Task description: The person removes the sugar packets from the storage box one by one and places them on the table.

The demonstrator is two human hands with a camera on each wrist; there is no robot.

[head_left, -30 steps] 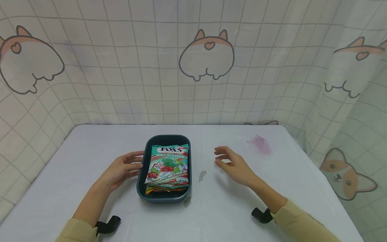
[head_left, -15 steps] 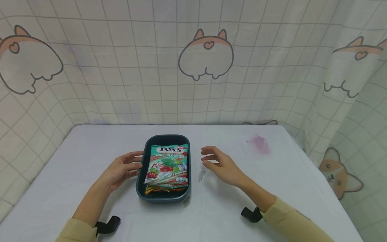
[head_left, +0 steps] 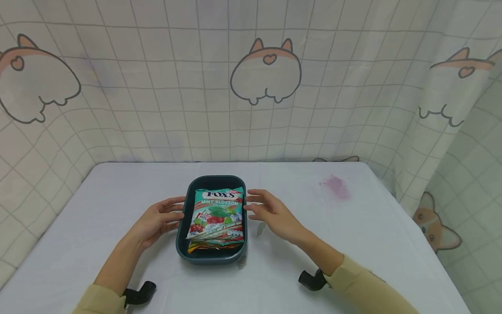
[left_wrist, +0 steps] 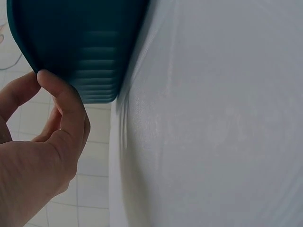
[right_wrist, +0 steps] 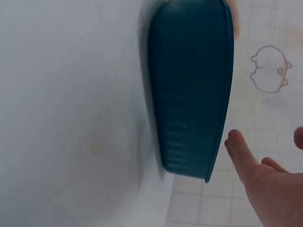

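Note:
A dark teal tray (head_left: 186,244) stands mid-table and holds a green Fox's Mint Blossom candy bag (head_left: 218,213) on top of other packets. My left hand (head_left: 162,218) lies open against the tray's left wall, fingertips touching it; the left wrist view shows the fingers (left_wrist: 66,109) on the tray (left_wrist: 80,42). My right hand (head_left: 266,211) is open beside the tray's right rim, fingers reaching its edge. The right wrist view shows the tray wall (right_wrist: 194,94) with my fingers (right_wrist: 246,161) just short of it.
The white table (head_left: 353,235) has a purple stain (head_left: 336,185) at the back right and a small grey mark (head_left: 262,227) by the tray. A patterned curtain (head_left: 251,87) closes off the back and both sides.
My right hand has moved left across the table from open space to the tray's right rim. The left hand and the tray have stayed put.

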